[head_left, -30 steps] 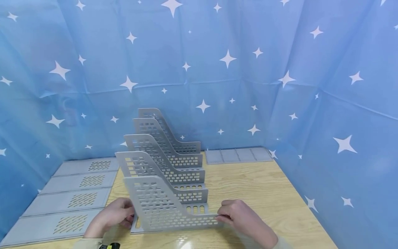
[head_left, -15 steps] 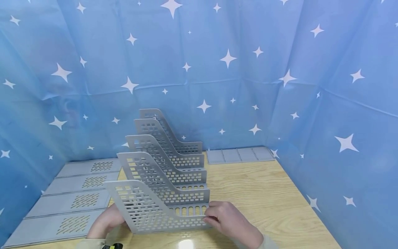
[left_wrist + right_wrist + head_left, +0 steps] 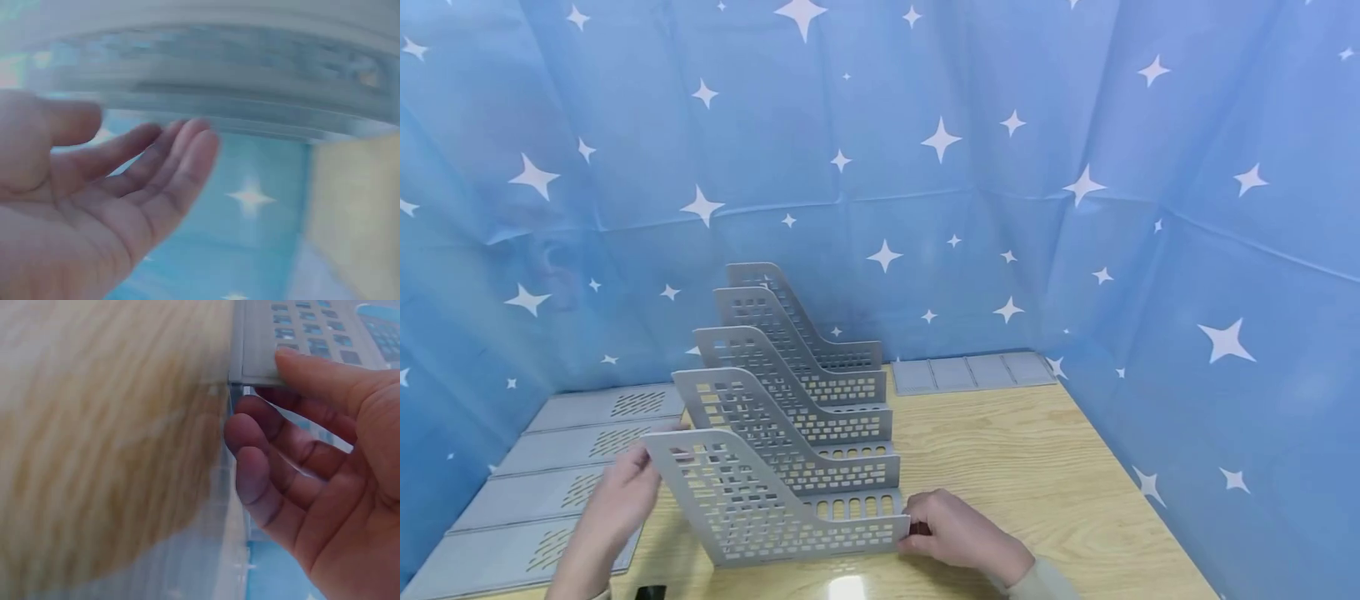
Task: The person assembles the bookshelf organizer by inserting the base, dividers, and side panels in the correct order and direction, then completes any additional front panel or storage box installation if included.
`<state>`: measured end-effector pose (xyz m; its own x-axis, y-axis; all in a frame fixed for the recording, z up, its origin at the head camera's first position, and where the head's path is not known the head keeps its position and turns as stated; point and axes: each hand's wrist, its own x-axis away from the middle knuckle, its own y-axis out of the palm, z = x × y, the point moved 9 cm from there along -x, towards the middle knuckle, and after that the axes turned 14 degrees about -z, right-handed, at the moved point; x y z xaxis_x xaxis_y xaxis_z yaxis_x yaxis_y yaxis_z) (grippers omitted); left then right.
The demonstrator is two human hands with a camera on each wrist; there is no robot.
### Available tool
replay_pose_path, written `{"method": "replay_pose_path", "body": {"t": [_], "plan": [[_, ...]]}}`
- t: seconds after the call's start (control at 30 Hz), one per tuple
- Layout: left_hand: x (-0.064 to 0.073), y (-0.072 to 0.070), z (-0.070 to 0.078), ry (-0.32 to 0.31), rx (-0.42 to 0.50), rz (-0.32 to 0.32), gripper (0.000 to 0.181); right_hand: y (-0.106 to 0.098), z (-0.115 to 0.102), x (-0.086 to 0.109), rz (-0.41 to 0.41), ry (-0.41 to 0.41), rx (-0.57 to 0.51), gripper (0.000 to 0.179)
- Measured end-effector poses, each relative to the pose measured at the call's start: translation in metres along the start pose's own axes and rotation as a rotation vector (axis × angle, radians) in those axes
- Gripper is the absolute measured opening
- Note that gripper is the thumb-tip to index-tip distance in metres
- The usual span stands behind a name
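Rack upright, loose panels lying around it

The rack [image 3: 775,454] is standing left of the middle of the table [image 3: 1000,467], running from the back edge toward the near edge. Judging by how things are lying, the upright part is nearly done: the base [image 3: 850,495] is sitting under a row of dividers, four [image 3: 812,421] behind and the front divider [image 3: 782,512] nearest the near edge. Whether that one is fully seating in the base, I cannot tell.

The right hand [image 3: 951,529] is pinching its low end between thumb and fingers. The left hand [image 3: 617,500] is grasping nothing, its fingers relaxing beside the tall end.

The flat panels [image 3: 505,500] are lying along the left edge and the strip [image 3: 988,371] along the back edge, right of the rack; both are probably waiting to be fitted.

The tall ends are rising between the right hand and the panels, the dividers are partly hiding one another, and the starry curtain [image 3: 865,108] is hanging just behind the back edge.
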<state>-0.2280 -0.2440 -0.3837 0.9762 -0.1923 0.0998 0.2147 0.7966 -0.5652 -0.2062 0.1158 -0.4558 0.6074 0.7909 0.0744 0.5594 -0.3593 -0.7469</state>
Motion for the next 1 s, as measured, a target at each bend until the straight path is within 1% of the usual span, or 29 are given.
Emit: {"method": "replay_pose_path", "body": {"t": [0.03, 0.07, 0.1, 0.17, 0.23, 0.27, 0.3, 0.37, 0.43, 0.47, 0.53, 0.57, 0.63, 0.7, 0.73, 0.8, 0.93, 1.0], "plan": [[0.007, -0.008, 0.011, 0.029, -0.011, 0.044, 0.051, 0.001, 0.003, 0.000, -0.016, 0.014, -0.011, 0.004], [0.014, -0.016, 0.026, 0.085, -0.020, 0.091, 0.051, 0.001, 0.005, -0.001, -0.030, 0.028, -0.025, 0.005], [0.022, -0.023, 0.041, 0.161, -0.025, 0.144, 0.049, 0.001, 0.008, 0.000, -0.044, 0.040, -0.039, 0.008], [0.038, -0.035, 0.076, 0.327, -0.063, 0.267, 0.043, 0.000, 0.012, 0.000, -0.070, 0.056, -0.062, 0.010], [0.053, -0.041, 0.108, 0.469, -0.107, 0.365, 0.038, -0.002, 0.016, 0.001, -0.090, 0.065, -0.089, 0.009], [0.058, -0.041, 0.122, 0.517, -0.145, 0.399, 0.037, -0.003, 0.018, 0.002, -0.097, 0.071, -0.105, 0.008], [0.062, -0.040, 0.136, 0.556, -0.194, 0.426, 0.036, -0.005, 0.021, 0.002, -0.100, 0.078, -0.121, 0.007], [0.063, -0.034, 0.160, 0.598, -0.327, 0.439, 0.037, -0.010, 0.029, 0.002, -0.094, 0.111, -0.157, 0.006], [0.059, -0.022, 0.180, 0.624, -0.488, 0.417, 0.044, -0.015, 0.036, 0.000, -0.075, 0.149, -0.199, 0.007], [0.055, -0.016, 0.188, 0.628, -0.567, 0.394, 0.048, -0.018, 0.040, -0.001, -0.062, 0.168, -0.212, 0.008], [0.046, -0.004, 0.198, 0.629, -0.700, 0.347, 0.055, -0.023, 0.046, -0.003, -0.032, 0.206, -0.252, 0.011], [0.041, 0.001, 0.201, 0.619, -0.754, 0.326, 0.057, -0.025, 0.049, -0.005, -0.015, 0.218, -0.268, 0.013], [0.032, 0.009, 0.202, 0.580, -0.840, 0.281, 0.056, -0.029, 0.053, -0.008, 0.020, 0.243, -0.307, 0.018], [0.025, 0.015, 0.199, 0.538, -0.888, 0.250, 0.053, -0.032, 0.058, -0.012, 0.051, 0.271, -0.344, 0.021], [0.023, 0.016, 0.197, 0.520, -0.904, 0.242, 0.052, -0.033, 0.060, -0.014, 0.066, 0.286, -0.363, 0.022], [0.020, 0.019, 0.194, 0.506, -0.922, 0.238, 0.050, -0.035, 0.064, -0.018, 0.096, 0.314, -0.407, 0.022], [0.022, 0.019, 0.192, 0.532, -0.915, 0.260, 0.047, -0.039, 0.071, -0.027, 0.147, 0.366, -0.479, 0.023], [0.022, 0.017, 0.190, 0.525, -0.900, 0.252, 0.047, -0.041, 0.074, -0.032, 0.161, 0.389, -0.495, 0.024]]}}
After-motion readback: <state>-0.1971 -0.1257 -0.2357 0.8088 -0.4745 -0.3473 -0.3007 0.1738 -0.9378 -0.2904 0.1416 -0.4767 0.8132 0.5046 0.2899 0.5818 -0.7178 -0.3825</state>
